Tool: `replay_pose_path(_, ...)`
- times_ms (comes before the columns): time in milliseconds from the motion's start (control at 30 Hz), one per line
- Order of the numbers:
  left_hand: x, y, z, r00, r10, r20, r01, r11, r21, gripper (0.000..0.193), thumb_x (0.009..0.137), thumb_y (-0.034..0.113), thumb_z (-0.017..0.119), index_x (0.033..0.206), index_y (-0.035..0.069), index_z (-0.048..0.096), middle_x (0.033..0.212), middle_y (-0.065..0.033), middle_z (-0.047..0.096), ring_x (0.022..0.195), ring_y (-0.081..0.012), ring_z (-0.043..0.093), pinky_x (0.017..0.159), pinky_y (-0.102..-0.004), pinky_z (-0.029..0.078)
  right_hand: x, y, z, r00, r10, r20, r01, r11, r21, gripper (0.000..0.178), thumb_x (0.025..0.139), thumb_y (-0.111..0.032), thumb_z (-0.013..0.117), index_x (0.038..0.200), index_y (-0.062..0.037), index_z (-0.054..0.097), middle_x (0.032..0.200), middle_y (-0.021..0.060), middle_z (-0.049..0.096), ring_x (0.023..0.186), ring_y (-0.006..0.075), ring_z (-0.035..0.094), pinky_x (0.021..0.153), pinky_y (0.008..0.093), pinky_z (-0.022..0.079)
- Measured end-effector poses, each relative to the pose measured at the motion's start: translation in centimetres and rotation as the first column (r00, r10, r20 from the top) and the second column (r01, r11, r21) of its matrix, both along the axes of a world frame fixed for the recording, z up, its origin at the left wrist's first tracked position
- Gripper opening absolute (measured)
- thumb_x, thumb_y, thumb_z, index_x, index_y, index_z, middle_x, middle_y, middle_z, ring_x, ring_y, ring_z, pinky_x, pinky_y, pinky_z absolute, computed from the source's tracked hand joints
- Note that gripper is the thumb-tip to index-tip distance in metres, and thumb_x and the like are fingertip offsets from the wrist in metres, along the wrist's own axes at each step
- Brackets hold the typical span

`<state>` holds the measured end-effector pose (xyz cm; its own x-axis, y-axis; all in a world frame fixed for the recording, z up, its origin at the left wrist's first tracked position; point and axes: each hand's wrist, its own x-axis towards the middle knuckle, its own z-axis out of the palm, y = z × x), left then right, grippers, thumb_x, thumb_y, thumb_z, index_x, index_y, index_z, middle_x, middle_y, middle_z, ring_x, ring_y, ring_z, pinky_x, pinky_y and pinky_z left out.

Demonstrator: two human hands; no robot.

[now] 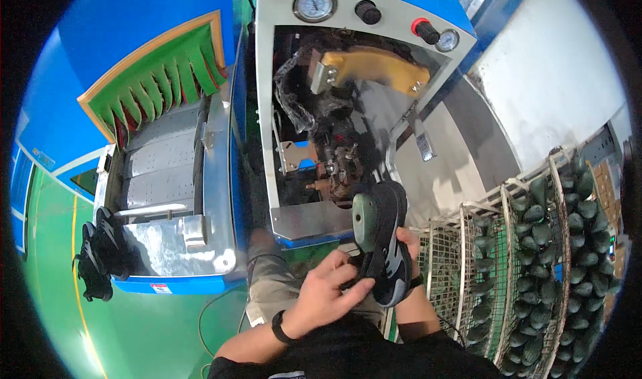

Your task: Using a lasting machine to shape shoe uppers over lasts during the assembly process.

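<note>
A black and grey sneaker [390, 245] is held upright in front of me, close to the machine's lower edge. A green shoe last [364, 222] with a hole in its top sticks out along its left side. My right hand [409, 245] grips the sneaker from its right side, partly hidden behind it. My left hand [331, 285], wearing a black wristband, has its fingers curled at the sneaker's lower left edge, just below the last. What lies under those fingertips is partly hidden.
A machine [321, 218] with gauges, knobs and a yellow arm [374, 68] stands ahead. Left is a conveyor [164, 155] with green curtain strips; black sneakers [100, 252] hang at its near end. A wire rack [505, 265] at right holds many green lasts [535, 235].
</note>
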<state>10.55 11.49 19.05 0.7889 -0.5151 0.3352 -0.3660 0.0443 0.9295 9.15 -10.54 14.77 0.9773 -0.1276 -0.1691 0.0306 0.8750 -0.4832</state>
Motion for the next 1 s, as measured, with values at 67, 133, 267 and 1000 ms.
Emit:
replay_pose_path(67,-1.4,-0.8,-0.4,0.996,0.035,-0.081,-0.030,0.998,0.062,0.025,0.090,0.016,0.076,0.079,-0.002,0.061,0.080,-0.0125,0.054,0.071,-0.0300,0.056,0.064,-0.0381,0.045,-0.4,-4.2,-2.2,1.000,-0.014,0.004,0.014,0.986,-0.167,0.066,0.084,-0.008,0.066,0.146,0.0028,0.046,0.132,0.0204,0.064,0.113,0.0321,0.068,0.097,0.0438,0.057)
replay_pose_path(133,-1.2,-1.7,-1.7,0.983,0.096,-0.158,-0.082,0.992,0.094,0.025,0.095,0.020,0.070,0.084,-0.001,0.064,0.073,-0.0105,0.055,0.067,-0.0249,0.059,0.062,-0.0361,0.046,0.6,-4.4,0.5,0.999,-0.039,0.013,0.041,0.891,-0.452,0.076,0.081,-0.008,0.070,0.151,0.0016,0.042,0.136,0.0159,0.061,0.121,0.0269,0.063,0.103,0.0379,0.051)
replay_pose_path(267,0.8,-2.5,-3.1,0.931,0.044,-0.363,-0.006,0.994,0.107,0.023,0.096,0.023,0.069,0.100,0.000,0.068,0.086,-0.0159,0.062,0.077,-0.0297,0.065,0.068,-0.0382,0.050,3.8,-4.7,8.0,0.994,0.004,0.106,0.090,0.494,-0.864,0.087,0.079,-0.008,0.075,0.155,0.0021,0.037,0.140,0.0137,0.059,0.124,0.0228,0.059,0.106,0.0327,0.046)
replay_pose_path(1000,9.3,-4.8,-9.3,0.429,-0.444,-0.787,-0.013,0.868,-0.497,0.029,0.102,0.013,0.053,0.128,0.002,0.060,0.099,-0.0061,0.068,0.085,-0.0146,0.064,0.081,-0.0301,0.052,16.9,0.5,14.1,0.994,-0.095,-0.059,-0.111,-0.768,-0.630,0.088,0.081,-0.036,0.069,0.160,-0.0252,0.033,0.107,0.0303,0.060,0.100,0.0523,0.062,0.089,0.0550,0.051)
